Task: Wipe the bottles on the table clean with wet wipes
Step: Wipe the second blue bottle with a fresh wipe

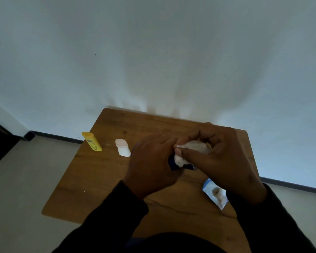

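We hold a dark blue bottle (171,162) above the middle of the wooden bench (102,179), and most of it is hidden between our hands. Our left hand (151,167) is wrapped around its near side, fingers (164,143) curled shut on it. Our right hand (221,159) presses a crumpled white wet wipe (192,148) against the bottle, thumb and fingers closed on the wipe, so the wipe sits on top of the bottle and bulges out between the two hands.

Left of the blue bottle, well apart from it, a white bottle (123,147) with a pale pink cap stands on the bench; farther left, at the bench's edge, stands a yellow bottle (92,141) with a blue label. On the near right of the blue bottle, partly under our right wrist, a blue and white wipes packet (214,193) lies flat.

The bench top is brown wood grain with a few pale specks. Behind it rises a plain white wall (153,52) with a dark skirting along a pale floor (16,179). Dark sleeves (117,216) cover both forearms.
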`<state>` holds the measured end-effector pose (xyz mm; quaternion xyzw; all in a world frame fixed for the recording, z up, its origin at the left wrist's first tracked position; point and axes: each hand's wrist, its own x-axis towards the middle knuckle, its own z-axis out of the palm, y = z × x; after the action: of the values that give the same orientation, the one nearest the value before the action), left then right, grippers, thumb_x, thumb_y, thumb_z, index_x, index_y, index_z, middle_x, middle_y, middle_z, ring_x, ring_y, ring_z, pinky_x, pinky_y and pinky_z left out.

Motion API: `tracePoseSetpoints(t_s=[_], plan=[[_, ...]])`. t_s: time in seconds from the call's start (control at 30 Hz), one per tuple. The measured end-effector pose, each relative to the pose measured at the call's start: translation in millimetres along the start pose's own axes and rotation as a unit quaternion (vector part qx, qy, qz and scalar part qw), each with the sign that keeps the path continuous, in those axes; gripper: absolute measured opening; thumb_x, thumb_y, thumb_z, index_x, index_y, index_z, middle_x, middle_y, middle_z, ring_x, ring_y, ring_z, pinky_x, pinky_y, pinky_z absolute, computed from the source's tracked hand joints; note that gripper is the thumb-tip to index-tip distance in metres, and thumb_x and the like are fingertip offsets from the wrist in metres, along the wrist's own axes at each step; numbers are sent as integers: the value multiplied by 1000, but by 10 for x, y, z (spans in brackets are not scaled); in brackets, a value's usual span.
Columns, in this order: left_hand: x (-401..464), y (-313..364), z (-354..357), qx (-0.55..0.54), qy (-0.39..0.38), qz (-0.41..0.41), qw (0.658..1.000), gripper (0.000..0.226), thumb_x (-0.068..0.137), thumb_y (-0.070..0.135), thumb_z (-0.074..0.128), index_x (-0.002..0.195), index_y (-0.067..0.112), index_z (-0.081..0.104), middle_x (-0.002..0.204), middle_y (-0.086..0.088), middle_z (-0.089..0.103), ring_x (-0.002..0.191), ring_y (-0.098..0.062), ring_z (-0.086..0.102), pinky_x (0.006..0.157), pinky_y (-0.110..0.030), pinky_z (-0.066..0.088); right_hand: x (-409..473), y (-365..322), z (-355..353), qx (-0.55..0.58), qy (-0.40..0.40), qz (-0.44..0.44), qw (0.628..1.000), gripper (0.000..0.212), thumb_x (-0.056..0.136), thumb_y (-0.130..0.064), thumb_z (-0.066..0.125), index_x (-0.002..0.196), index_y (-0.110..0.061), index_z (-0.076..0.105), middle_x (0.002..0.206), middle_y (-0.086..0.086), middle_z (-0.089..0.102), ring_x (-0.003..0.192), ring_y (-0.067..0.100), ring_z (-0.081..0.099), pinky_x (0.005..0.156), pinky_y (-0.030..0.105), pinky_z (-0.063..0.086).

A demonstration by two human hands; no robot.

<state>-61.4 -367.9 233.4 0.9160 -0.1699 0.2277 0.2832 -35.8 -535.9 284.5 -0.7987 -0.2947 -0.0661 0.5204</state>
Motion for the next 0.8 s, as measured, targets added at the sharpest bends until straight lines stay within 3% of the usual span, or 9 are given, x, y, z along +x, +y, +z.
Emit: tracePoseSetpoints(t_s=[0.1,0.17,0.27,0.33,0.43,0.6,0.67,0.73,0.8], plan=[[-35,-39,25,23,9,4,1000,29,71,41,75,85,20,61,79,6,62,72,-13,55,68,-38,47,9,79,-30,-32,25,46,998,14,73,-12,82,76,-23,75,73,-13,73,73,6,71,65,26,57],[-55,-24,21,18,24,11,1000,29,71,41,74,87,21,60,79,7,61,73,-11,54,70,-35,46,27,127,-70,-48,57,72,995,19,74,-5,83,76,-21,73,72,-11,73,71,6,71,65,29,58],[-67,-43,36,8,15,15,1000,31,73,44,71,90,21,59,81,7,62,75,-9,54,72,-34,48,52,113,-170,52,77,56,994,15,77,-2,84,82,-11,73,76,-1,76,71,13,74,64,32,62],[-65,-47,61,6,7,19,1000,31,74,44,70,89,20,59,80,5,62,73,-11,54,68,-36,49,59,38,-196,110,36,33,993,15,75,0,83,84,-5,73,79,2,76,73,15,75,64,26,61],[-46,-53,78,-13,27,33,999,30,75,40,71,85,14,60,77,0,62,68,-16,55,62,-36,47,79,21,-118,109,-47,22,993,13,73,-5,84,83,-4,75,80,1,77,76,13,75,68,21,58],[-22,-5,49,-120,37,-24,992,30,76,31,79,97,21,61,82,12,63,69,3,53,68,-6,42,81,160,-70,103,-23,45,993,13,77,-7,83,84,-9,74,78,-3,76,75,9,73,69,20,58],[5,-25,34,-218,79,-94,968,25,75,30,78,92,21,62,72,12,63,65,-3,60,59,-11,47,24,155,-11,103,-28,57,993,13,77,-7,83,86,-12,74,81,-4,76,77,10,74,70,24,60],[52,-85,42,-307,85,-157,935,34,69,25,84,94,22,61,80,10,69,73,-9,67,63,-18,54,-26,119,76,104,-10,42,994,14,78,-7,82,89,-12,75,86,-5,77,81,11,75,72,27,61],[82,-80,56,-433,66,-228,870,39,66,22,85,95,16,60,80,7,70,70,-10,68,62,-22,56,-46,70,117,95,25,17,995,16,80,-3,81,92,-10,75,90,-3,76,85,12,74,74,28,61]])
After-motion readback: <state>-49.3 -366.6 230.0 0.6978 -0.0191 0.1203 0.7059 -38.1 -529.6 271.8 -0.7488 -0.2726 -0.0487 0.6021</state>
